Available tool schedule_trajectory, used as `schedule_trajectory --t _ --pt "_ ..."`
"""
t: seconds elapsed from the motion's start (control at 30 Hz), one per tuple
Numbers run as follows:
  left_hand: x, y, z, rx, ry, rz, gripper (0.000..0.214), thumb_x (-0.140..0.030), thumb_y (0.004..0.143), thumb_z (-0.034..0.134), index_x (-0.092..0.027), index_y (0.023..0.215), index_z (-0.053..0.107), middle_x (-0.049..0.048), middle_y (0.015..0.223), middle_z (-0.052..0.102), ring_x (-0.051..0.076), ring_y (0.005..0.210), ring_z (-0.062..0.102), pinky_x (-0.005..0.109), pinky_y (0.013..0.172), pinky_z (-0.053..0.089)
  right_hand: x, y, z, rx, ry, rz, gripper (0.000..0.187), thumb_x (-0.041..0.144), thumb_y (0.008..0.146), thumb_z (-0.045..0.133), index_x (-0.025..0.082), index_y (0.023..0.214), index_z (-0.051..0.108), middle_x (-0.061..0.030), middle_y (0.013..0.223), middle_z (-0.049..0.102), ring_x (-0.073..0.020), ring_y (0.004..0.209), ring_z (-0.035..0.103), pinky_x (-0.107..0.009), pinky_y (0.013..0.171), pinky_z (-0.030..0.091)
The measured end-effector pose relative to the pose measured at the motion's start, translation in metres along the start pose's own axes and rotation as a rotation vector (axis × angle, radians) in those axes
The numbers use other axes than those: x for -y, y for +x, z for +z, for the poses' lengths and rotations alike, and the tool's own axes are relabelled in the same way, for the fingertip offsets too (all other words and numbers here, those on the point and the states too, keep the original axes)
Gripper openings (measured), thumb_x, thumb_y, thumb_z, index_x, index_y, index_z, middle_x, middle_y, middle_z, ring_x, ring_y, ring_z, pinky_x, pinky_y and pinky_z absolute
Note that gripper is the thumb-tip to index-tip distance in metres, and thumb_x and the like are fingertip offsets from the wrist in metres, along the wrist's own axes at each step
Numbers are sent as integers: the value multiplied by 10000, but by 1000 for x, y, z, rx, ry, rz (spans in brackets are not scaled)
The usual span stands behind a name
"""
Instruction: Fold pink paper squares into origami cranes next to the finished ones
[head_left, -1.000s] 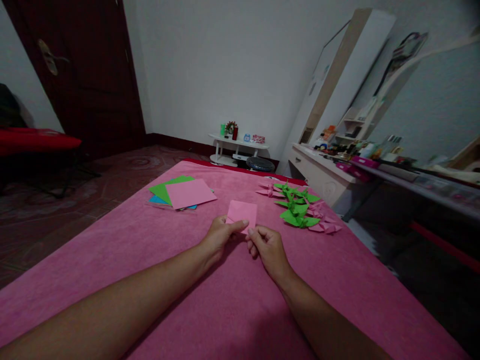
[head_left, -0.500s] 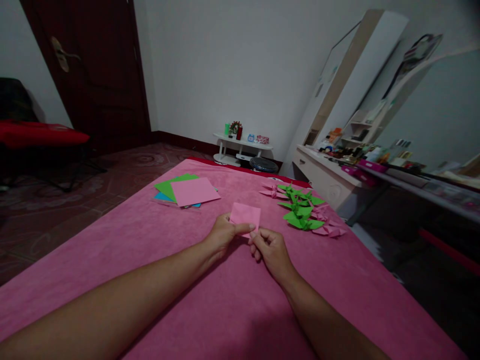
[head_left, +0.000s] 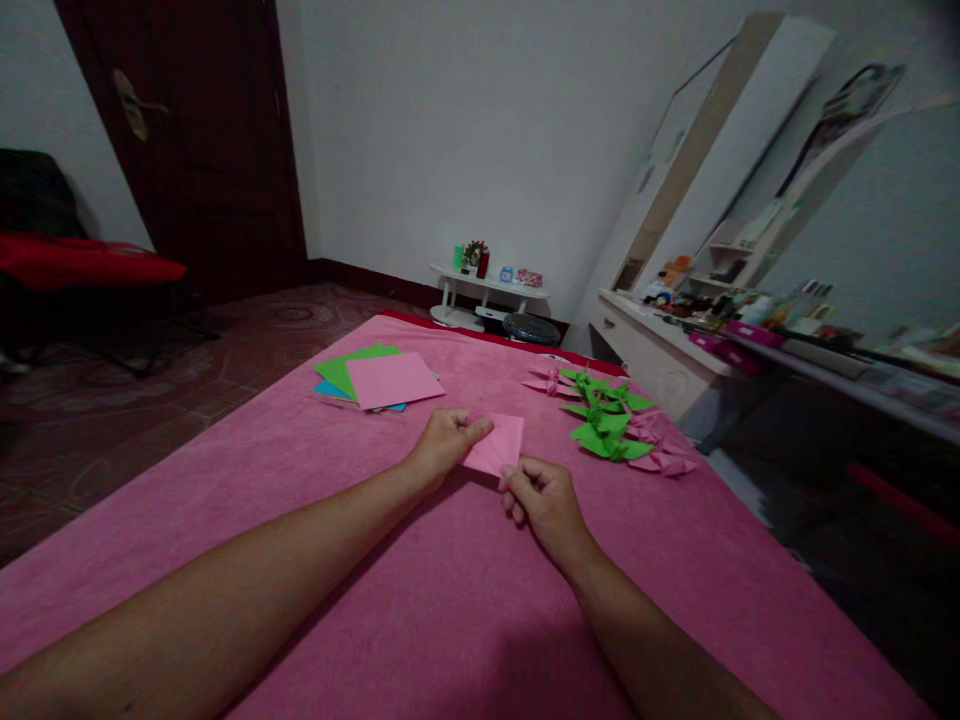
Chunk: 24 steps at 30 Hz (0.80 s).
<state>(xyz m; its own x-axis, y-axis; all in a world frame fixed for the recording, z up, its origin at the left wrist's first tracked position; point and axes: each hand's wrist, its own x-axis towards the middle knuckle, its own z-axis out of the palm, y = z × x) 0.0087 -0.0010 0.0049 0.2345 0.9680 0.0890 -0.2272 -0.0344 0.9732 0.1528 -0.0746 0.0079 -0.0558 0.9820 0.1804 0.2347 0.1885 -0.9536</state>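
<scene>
Between my two hands is a small folded square of pink origami paper (head_left: 501, 440), with faint crease lines on its face. My left hand (head_left: 448, 440) grips its left side, thumb lying on top and fingers underneath. With thumb and forefinger, my right hand (head_left: 541, 492) pinches the corner nearest me; its other fingers are curled. To the left lies a fanned stack of square paper sheets, a pink sheet (head_left: 396, 380) on top, with a green sheet (head_left: 339, 374) and blue edges showing below. On the right sit several folded paper cranes, green (head_left: 609, 436) and pink (head_left: 664, 460).
A pink cloth (head_left: 360, 590) covers the surface under my hands. Beyond its far edge stands a low white shelf (head_left: 491, 284) with small items. A cluttered dressing table (head_left: 660, 345) is at the right, and a red-covered chair (head_left: 82, 262) at the left.
My left thumb has drawn back leftward from the corner by my right hand to the paper's upper left. More of the paper's creased face shows. My right hand keeps its pinch.
</scene>
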Motion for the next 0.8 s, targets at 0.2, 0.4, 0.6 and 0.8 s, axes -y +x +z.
schedule_trajectory --t 0.2,0.4,0.6,0.8 --pt "-4 -2 2 20 -16 13 510 -606 713 564 -117 573 528 11 506 532 84 417 445 201 418 290 5 -3 2 -7 -19 39 302 372 775 544 138 584 561 27 431 511 -54 320 405 -165 337 312" --pt "-9 -3 -1 49 -3 -39 427 -342 451 838 -108 716 599 -2 582 584 99 471 513 208 467 381 1 -3 2 8 -38 44 299 351 776 540 144 561 546 31 422 502 -52 313 401 -163 330 307" --pt "-7 -2 -3 40 -4 -22 375 -424 588 756 -107 606 558 -14 511 530 74 421 449 192 425 325 1 -4 4 25 -46 34 298 332 778 544 147 545 547 31 426 505 -56 322 415 -165 336 318" --pt "-7 1 -2 117 -146 -32 437 -532 713 624 -115 616 540 9 527 534 92 437 474 199 426 323 -3 -2 1 -2 -37 -10 290 330 808 540 125 612 601 12 477 541 -60 359 446 -169 374 338"
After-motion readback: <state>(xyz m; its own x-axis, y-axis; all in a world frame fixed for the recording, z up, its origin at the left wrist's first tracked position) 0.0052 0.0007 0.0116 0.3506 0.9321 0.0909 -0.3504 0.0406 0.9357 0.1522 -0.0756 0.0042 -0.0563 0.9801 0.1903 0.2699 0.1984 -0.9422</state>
